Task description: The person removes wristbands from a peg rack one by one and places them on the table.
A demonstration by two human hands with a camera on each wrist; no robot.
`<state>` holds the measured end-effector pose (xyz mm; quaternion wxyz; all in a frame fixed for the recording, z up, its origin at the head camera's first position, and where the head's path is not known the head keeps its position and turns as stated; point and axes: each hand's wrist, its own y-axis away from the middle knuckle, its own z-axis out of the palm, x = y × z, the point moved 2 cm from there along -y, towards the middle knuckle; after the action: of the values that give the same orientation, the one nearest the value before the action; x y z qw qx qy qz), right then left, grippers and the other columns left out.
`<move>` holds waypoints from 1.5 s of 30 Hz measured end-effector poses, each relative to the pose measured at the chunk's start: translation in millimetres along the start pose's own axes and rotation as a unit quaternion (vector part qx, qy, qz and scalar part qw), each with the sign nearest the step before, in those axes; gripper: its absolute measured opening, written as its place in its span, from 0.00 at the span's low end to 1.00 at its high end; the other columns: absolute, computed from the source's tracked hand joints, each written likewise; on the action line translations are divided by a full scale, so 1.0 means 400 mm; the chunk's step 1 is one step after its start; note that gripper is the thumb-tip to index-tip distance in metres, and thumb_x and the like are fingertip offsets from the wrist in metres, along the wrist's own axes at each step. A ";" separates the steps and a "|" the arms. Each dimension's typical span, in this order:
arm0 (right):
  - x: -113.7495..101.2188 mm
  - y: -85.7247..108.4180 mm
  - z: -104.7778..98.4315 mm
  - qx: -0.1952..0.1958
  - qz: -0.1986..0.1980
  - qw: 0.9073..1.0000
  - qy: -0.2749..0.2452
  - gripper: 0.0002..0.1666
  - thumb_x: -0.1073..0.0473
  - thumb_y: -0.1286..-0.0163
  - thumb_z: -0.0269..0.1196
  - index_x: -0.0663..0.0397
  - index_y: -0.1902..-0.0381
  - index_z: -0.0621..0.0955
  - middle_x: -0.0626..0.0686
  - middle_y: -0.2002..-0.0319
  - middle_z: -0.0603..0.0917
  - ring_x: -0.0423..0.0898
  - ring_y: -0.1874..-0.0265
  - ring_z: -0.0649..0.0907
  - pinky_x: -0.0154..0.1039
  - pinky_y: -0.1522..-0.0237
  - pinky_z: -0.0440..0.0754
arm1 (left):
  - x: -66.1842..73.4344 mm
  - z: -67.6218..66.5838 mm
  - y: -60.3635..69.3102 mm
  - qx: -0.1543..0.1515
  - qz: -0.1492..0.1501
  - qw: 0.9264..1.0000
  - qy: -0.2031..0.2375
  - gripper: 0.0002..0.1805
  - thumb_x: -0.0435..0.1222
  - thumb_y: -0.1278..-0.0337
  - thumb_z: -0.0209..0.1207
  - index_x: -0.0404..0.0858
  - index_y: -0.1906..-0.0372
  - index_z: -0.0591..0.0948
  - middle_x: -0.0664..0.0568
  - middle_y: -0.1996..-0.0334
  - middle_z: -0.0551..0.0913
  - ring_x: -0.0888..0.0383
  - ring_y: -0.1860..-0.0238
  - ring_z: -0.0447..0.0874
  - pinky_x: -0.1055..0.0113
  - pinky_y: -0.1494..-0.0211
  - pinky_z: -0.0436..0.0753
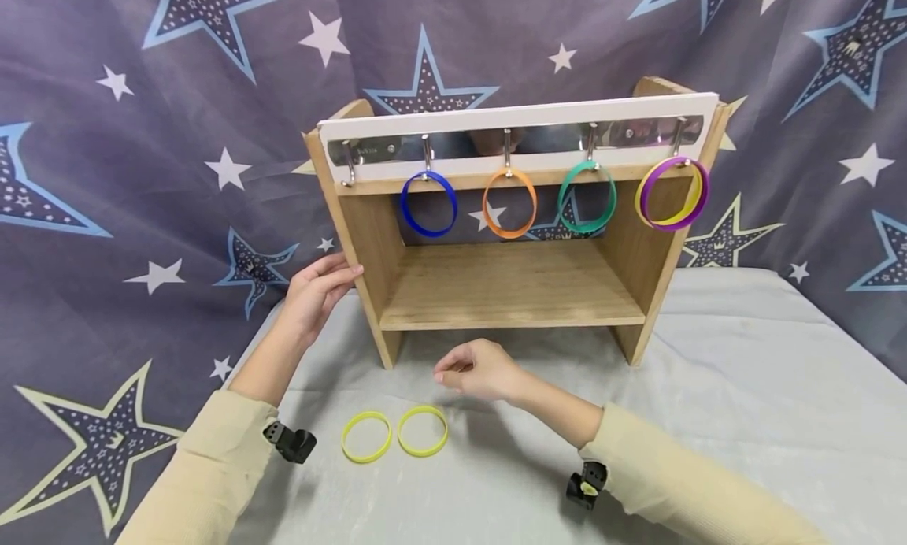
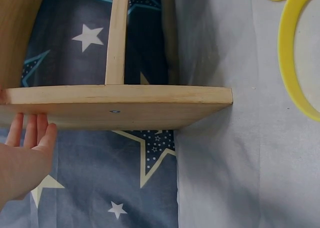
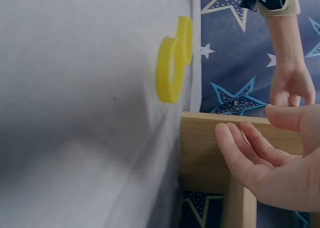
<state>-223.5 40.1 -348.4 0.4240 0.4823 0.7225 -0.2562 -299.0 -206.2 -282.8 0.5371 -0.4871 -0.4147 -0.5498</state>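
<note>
My left hand [image 1: 315, 297] rests its fingers against the outer left side of a wooden shelf unit [image 1: 510, 281]; in the left wrist view its fingertips [image 2: 31, 119] touch the side board. My right hand [image 1: 485, 369] is in the air before the unit's lower front, fingers loosely bent and holding nothing. Two yellow wristbands [image 1: 345, 443] lie side by side on the cloth, left of and nearer than the right hand. On the unit's hooks hang a blue wristband [image 1: 405, 209], an orange wristband [image 1: 486, 202], a green wristband [image 1: 562, 201], and a purple wristband [image 1: 704, 190] together with a yellow one.
A metal hook strip [image 1: 553, 141] on a white board runs along the unit's top; its leftmost hook [image 1: 348, 167] bears no band. Grey cloth [image 1: 765, 387] covers the table. A star-patterned curtain [image 1: 269, 135] hangs behind and at the left.
</note>
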 end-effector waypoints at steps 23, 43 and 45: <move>-0.064 0.013 -0.094 0.050 -0.041 0.998 -0.013 0.12 0.58 0.35 0.64 0.58 0.57 0.85 0.56 0.62 0.88 0.37 0.69 0.83 0.27 0.68 0.82 | -0.003 0.000 -0.001 -0.005 0.004 1.000 0.009 0.16 0.27 0.41 0.60 0.37 0.48 0.74 0.60 0.61 0.84 0.69 0.57 0.84 0.81 0.45 0.81; -0.160 0.033 -0.186 0.095 -0.065 0.993 0.006 0.16 0.53 0.32 0.62 0.53 0.49 0.82 0.53 0.53 0.86 0.46 0.56 0.84 0.35 0.57 0.85 | -0.003 0.001 -0.001 -0.003 0.006 1.000 0.004 0.16 0.28 0.41 0.60 0.37 0.48 0.74 0.61 0.61 0.84 0.70 0.58 0.84 0.82 0.45 0.81; -0.167 0.034 -0.192 0.100 -0.065 0.993 0.002 0.16 0.53 0.32 0.62 0.52 0.49 0.82 0.53 0.53 0.86 0.46 0.56 0.84 0.35 0.57 0.85 | -0.004 0.001 -0.002 -0.003 0.006 1.000 0.008 0.15 0.27 0.41 0.59 0.38 0.49 0.75 0.61 0.61 0.84 0.69 0.58 0.84 0.81 0.45 0.81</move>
<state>-227.6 73.4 -251.5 0.3547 0.4751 0.7240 -0.3526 -299.7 -205.6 -284.1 0.5423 -0.4861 -0.4060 -0.5520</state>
